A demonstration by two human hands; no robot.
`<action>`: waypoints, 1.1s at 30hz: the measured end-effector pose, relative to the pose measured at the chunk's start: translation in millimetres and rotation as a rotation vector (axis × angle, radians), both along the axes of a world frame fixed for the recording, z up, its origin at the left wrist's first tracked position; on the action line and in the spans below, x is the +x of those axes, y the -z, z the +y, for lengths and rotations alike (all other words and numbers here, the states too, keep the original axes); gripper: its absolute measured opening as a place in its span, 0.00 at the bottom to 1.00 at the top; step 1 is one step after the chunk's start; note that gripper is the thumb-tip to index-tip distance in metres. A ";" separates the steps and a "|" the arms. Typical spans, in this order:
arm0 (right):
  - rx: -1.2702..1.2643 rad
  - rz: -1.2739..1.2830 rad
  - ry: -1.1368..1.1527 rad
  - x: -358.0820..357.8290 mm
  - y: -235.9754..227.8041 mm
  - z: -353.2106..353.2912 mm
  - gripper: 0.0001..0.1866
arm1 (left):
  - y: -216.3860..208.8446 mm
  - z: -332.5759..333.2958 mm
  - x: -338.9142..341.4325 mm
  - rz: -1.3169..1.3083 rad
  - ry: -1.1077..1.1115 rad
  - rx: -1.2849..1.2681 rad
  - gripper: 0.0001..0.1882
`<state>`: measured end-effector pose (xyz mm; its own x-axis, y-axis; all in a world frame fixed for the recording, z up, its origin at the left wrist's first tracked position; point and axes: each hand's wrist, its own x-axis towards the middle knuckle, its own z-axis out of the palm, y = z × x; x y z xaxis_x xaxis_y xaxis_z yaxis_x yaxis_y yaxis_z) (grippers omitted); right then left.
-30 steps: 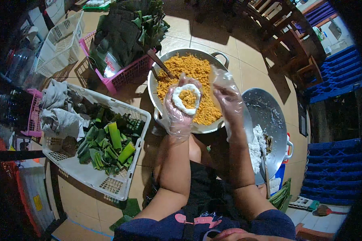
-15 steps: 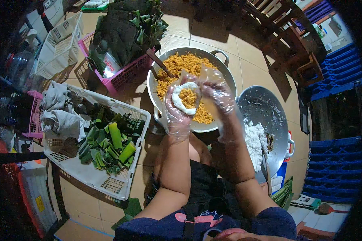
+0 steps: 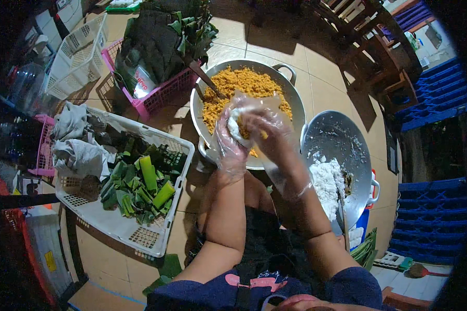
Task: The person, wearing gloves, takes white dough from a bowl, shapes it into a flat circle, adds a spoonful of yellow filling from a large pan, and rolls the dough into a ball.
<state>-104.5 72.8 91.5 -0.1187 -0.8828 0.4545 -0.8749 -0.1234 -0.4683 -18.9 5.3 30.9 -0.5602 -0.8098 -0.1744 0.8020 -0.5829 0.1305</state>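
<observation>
In its clear plastic glove, my left hand point(image 3: 230, 139) cups a round of white sticky rice point(image 3: 234, 124) with orange crumbly filling in its middle. My right hand point(image 3: 267, 124), also gloved, lies over the right side of the rice round; its fingers are blurred by motion and partly cover the filling. Both hands are above a wide metal pan point(image 3: 196, 122) full of the same orange crumbly filling point(image 3: 244, 80). A dark-handled utensil point(image 3: 208, 82) stands in that pan. To the right, a grey wok point(image 3: 358, 155) holds a heap of white sticky rice point(image 3: 325, 184).
At left, a white plastic basket point(image 3: 145, 241) holds cut green leaf pieces point(image 3: 135, 186) and grey cloths point(image 3: 80, 155). A pink crate point(image 3: 150, 103) with stacked large leaves point(image 3: 155, 46) stands behind. A wooden stick point(image 3: 344, 212) leans in the wok. Wooden furniture point(image 3: 368, 57) stands far right.
My right hand has swung left and down from beside the rice round onto it, covering part of the filling. My left hand has tilted the round and stays in about the same place.
</observation>
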 end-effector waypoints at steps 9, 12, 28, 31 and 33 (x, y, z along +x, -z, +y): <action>0.074 -0.904 0.083 -6.4 -6.7 1.8 0.07 | -12.0 0.5 2.5 0.170 0.094 0.137 0.24; -0.059 -1.164 0.146 -19.4 -6.6 6.9 0.11 | -13.3 -1.5 5.2 0.243 0.111 0.149 0.23; 0.118 -0.618 0.241 5.7 -10.8 37.0 0.09 | -16.3 35.6 -10.5 -0.220 -0.014 -0.111 0.20; 0.038 -1.017 0.216 -5.2 -17.0 37.4 0.08 | -26.4 36.0 -11.4 -0.064 0.021 -0.036 0.22; -0.076 -1.155 0.203 -11.1 -31.2 40.4 0.08 | -28.5 30.2 -10.0 0.155 0.129 0.071 0.24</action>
<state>-115.5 113.2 122.7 -0.6300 -0.7758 0.0352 0.0580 -0.0922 -0.9940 -28.8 35.5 59.4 -0.6833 -0.7181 -0.1319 0.7271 -0.6857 -0.0339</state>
